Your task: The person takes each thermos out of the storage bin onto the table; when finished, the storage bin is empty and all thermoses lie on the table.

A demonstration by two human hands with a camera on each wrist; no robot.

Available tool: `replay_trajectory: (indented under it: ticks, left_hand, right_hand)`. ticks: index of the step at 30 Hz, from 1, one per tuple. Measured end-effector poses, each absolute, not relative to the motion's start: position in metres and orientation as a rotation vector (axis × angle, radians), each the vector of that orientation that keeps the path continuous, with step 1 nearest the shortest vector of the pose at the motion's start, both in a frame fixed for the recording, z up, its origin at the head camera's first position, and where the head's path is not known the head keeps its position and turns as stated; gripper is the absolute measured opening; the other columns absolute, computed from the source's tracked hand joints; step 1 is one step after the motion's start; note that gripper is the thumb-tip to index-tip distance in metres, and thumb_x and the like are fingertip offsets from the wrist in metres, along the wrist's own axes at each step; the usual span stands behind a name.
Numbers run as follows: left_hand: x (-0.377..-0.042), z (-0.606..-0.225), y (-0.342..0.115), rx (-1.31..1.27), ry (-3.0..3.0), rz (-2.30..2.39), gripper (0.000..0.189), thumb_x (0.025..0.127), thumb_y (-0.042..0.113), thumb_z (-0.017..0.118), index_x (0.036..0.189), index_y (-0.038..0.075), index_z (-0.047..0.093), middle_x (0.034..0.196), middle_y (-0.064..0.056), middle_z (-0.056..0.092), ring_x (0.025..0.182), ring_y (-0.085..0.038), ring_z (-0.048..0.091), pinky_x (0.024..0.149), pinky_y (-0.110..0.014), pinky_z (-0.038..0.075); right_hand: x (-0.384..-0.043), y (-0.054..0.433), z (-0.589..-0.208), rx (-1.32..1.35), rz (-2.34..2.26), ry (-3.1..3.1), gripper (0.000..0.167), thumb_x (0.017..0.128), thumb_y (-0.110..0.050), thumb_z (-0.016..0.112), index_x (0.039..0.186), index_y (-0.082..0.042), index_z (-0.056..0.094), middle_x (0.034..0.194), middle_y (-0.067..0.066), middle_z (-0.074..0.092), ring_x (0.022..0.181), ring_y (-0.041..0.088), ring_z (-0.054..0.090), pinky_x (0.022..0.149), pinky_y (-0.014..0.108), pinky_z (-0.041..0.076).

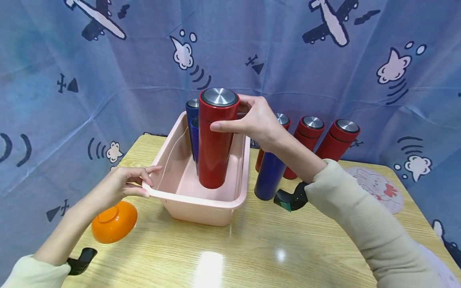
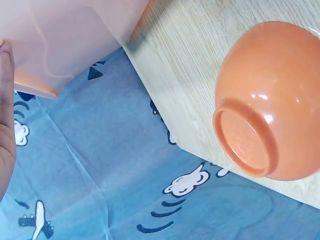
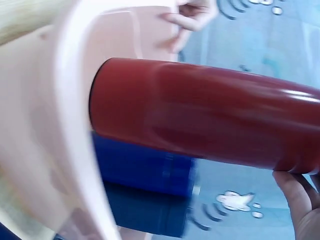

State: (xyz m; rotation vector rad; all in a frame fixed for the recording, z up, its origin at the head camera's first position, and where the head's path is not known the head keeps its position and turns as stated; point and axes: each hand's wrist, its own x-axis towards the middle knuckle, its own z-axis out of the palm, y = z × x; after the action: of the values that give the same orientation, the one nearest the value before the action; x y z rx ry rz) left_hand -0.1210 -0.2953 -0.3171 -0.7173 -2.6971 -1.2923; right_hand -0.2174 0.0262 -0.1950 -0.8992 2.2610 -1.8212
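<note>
Blue bottles (image 1: pixel 195 138) (partly hidden) stand inside the pink bin (image 1: pixel 201 203).

A blue curtain (image 1: pixel 230 48) printed with airplanes and clouds hangs behind a light wood-grain table (image 1: pixel 288 248) catching bright reflections.

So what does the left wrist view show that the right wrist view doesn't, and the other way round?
Only the left wrist view shows the orange bowl, its foot ring visible. Only the right wrist view shows the red flask, the right hand on it, and two blue flasks beside it. Both show part of the pink bin, the left hand and the patterned curtain.
</note>
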Motion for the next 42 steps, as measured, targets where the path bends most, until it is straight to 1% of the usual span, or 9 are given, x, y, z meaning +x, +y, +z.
replay_trajectory:
  ticks: [4, 7, 12, 16, 19, 25, 27, 36, 42]
  left_hand:
    - [-0.119, -0.318, -0.295, -0.714, -2.691, -1.301, 0.018, 0.072, 0.003, 0.078, 0.082, 0.013, 0.067, 0.125, -0.024, 0.059, 0.100, -0.018, 0.068, 0.073, -0.020, 0.055]
    - [-0.119, -0.318, -0.295, -0.710, -2.691, -1.298, 0.018, 0.072, 0.003, 0.078, 0.082, 0.013, 0.067, 0.125, -0.025, 0.059, 0.096, -0.019, 0.069, 0.072, -0.020, 0.055]
    - [-0.119, -0.317, -0.294, -0.708, -2.685, -1.300, 0.018, 0.072, 0.002, 0.078, 0.082, 0.012, 0.067, 0.124, -0.024, 0.059, 0.096, -0.014, 0.069, 0.072, -0.020, 0.055]
    - [-0.119, -0.318, -0.294, -0.708, -2.687, -1.318, 0.018, 0.072, 0.002, 0.077, 0.083, 0.012, 0.067, 0.125, -0.025, 0.059, 0.096, -0.016, 0.069, 0.072, -0.020, 0.055]
    - [-0.119, -0.319, -0.294, -0.707, -2.687, -1.318, 0.018, 0.072, 0.003, 0.077, 0.083, 0.012, 0.067, 0.125, -0.025, 0.059, 0.096, -0.017, 0.069, 0.072, -0.020, 0.055]
    - [-0.117, -0.318, -0.295, -0.704, -2.680, -1.300, 0.018, 0.072, 0.003, 0.078, 0.082, 0.013, 0.067, 0.124, -0.024, 0.060, 0.096, -0.011, 0.068, 0.072, -0.019, 0.055]
    - [-0.117, -0.317, -0.296, -0.703, -2.681, -1.302, 0.017, 0.072, 0.003, 0.077, 0.082, 0.013, 0.067, 0.125, -0.025, 0.059, 0.096, -0.010, 0.068, 0.072, -0.019, 0.055]
    - [-0.118, -0.317, -0.295, -0.705, -2.686, -1.297, 0.017, 0.073, 0.003, 0.077, 0.082, 0.013, 0.067, 0.125, -0.024, 0.059, 0.096, -0.005, 0.067, 0.072, -0.019, 0.055]
    - [-0.120, -0.316, -0.294, -0.699, -2.705, -1.282, 0.017, 0.073, 0.005, 0.077, 0.083, 0.015, 0.067, 0.125, -0.023, 0.060, 0.097, -0.017, 0.068, 0.073, -0.019, 0.055]
  right_hand:
    - [-0.212, 0.039, -0.177, -0.900, -1.875, 2.285, 0.050, 0.073, -0.011, 0.081, 0.120, -0.005, 0.064, 0.106, 0.010, 0.070, 0.100, 0.024, 0.064, 0.085, 0.041, 0.054]
    - [-0.207, 0.049, -0.166, -0.864, -1.897, 2.317, 0.049, 0.077, -0.011, 0.078, 0.122, -0.004, 0.062, 0.107, 0.011, 0.070, 0.101, 0.026, 0.064, 0.085, 0.040, 0.054]
    - [-0.198, 0.066, -0.150, -0.805, -1.889, 2.384, 0.044, 0.077, -0.011, 0.079, 0.118, -0.004, 0.064, 0.101, 0.008, 0.071, 0.097, 0.026, 0.066, 0.080, 0.034, 0.055]
    - [-0.194, 0.079, -0.145, -0.810, -1.919, 2.363, 0.043, 0.077, -0.010, 0.079, 0.117, -0.002, 0.063, 0.100, 0.010, 0.071, 0.094, 0.027, 0.066, 0.075, 0.030, 0.057]
    - [-0.194, 0.092, -0.146, -0.813, -1.918, 2.365, 0.043, 0.080, -0.009, 0.078, 0.118, -0.002, 0.061, 0.103, 0.012, 0.068, 0.093, 0.028, 0.066, 0.072, 0.030, 0.057]
    - [-0.197, 0.114, -0.153, -0.769, -1.813, 2.462, 0.040, 0.083, -0.012, 0.075, 0.119, -0.006, 0.060, 0.108, 0.010, 0.067, 0.100, 0.027, 0.062, 0.077, 0.032, 0.054]
    - [-0.198, 0.120, -0.155, -0.759, -1.826, 2.442, 0.040, 0.082, -0.010, 0.075, 0.119, -0.005, 0.060, 0.109, 0.011, 0.067, 0.101, 0.028, 0.062, 0.077, 0.034, 0.053]
    - [-0.202, 0.149, -0.167, -0.806, -1.924, 2.226, 0.042, 0.082, 0.001, 0.071, 0.122, -0.004, 0.058, 0.114, 0.011, 0.066, 0.103, 0.027, 0.062, 0.078, 0.030, 0.055]
    - [-0.202, 0.163, -0.178, -0.786, -1.910, 2.226, 0.040, 0.082, 0.002, 0.071, 0.120, -0.008, 0.061, 0.112, 0.008, 0.068, 0.101, 0.023, 0.063, 0.078, 0.027, 0.054]
